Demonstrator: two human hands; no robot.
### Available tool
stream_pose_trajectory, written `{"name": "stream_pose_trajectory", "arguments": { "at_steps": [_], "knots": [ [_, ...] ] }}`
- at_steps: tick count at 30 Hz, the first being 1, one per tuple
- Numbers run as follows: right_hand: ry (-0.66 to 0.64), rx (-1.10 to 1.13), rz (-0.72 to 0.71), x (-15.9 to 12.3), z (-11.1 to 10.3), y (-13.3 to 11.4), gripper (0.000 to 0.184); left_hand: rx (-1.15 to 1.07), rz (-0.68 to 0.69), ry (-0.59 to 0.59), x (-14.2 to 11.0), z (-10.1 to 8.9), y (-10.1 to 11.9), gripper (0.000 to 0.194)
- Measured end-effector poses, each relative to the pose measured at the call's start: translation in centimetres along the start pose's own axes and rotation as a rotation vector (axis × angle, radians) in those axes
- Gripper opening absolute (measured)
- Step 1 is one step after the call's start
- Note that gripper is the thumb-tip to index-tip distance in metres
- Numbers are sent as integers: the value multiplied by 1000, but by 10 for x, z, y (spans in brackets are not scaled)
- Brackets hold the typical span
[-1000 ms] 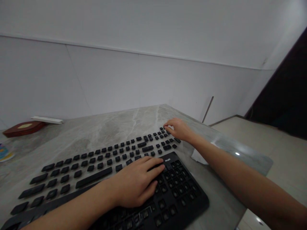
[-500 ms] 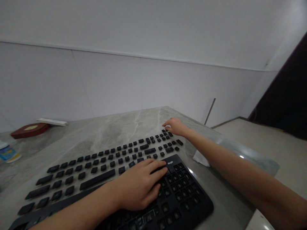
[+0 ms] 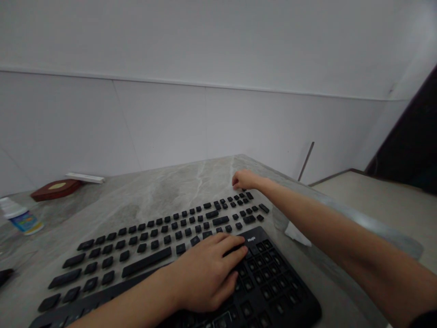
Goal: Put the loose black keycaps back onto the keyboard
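My left hand (image 3: pixel 209 273) lies flat on the black keyboard base (image 3: pixel 285 291), fingers stretched and slightly apart near its printed logo. The base's exposed sockets show to the right of the hand; my wrist and forearm cover much of the rest. Beyond it, loose black keycaps (image 3: pixel 221 221) are laid out in rows on the marbled grey tabletop, with the long spacebar keycap (image 3: pixel 146 262) among them. At the far right end of these rows, my right hand (image 3: pixel 244 179) reaches down with fingers curled together. Whatever its fingertips hold is hidden.
A crumpled white tissue (image 3: pixel 297 234) lies under my right forearm. To the left are a white-capped bottle (image 3: pixel 23 218), a reddish-brown wooden box (image 3: pixel 56 189) and a white bar (image 3: pixel 85 177). A pale wall (image 3: pixel 177 123) rises behind the tabletop (image 3: pixel 164 191).
The view has swung left, bringing the bottle fully into sight. My right hand's fingers have curled downward at the far keycaps. The left hand stays on the keyboard base.
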State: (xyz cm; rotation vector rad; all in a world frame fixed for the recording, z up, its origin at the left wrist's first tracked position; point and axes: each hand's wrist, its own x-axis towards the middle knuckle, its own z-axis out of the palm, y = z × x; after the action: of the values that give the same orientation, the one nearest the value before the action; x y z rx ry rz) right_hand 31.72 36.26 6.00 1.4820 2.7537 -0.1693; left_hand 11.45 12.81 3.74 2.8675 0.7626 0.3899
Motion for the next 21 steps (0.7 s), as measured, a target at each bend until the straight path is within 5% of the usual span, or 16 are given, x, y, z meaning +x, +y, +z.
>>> {"name": "stream_pose_trajectory", "arguments": {
  "at_steps": [5, 12, 21],
  "knots": [
    [14, 182, -125, -49, -17, -26, 15, -6, -6, 1, 1, 0, 1, 49],
    [-314, 582, -325, -151, -4, -43, 21, 6, 23, 1, 1, 2, -2, 45],
    [-328, 625, -236, -152, 6, -42, 15, 6, 17, 5, -1, 2, -1, 47]
  ]
}}
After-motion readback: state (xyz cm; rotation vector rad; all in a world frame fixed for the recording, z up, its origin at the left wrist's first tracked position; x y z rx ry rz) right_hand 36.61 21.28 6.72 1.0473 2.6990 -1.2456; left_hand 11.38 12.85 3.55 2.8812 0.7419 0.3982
